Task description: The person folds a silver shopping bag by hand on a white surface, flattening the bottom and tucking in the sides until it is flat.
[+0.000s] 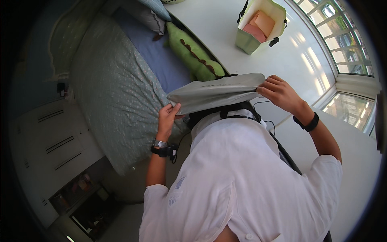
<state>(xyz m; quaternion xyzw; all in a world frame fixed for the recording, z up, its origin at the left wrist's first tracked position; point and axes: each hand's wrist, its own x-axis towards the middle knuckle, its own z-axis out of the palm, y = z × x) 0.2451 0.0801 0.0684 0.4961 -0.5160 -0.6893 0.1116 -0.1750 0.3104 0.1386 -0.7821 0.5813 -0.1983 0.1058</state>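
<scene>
A flattened grey-white bag (216,92) stretches sideways in front of my waist, bearing faint dark printing on its upper side. My left hand (170,116) pinches its left end, thumb on top. At the opposite end, the fingers of my right hand (276,90) are closed on its edge. A dark strap or handle (227,76) shows along the far side of the bag. Just beyond it lies a green plush toy (193,53) with a brown ridge down its back. The underside of the bag is hidden.
An open pale green bag (251,42) with black straps stands on the white surface (211,21), holding folded orange and pink pieces (262,24). To the left is a bed with a patterned quilt (121,90). A barred window (344,39) is at the right.
</scene>
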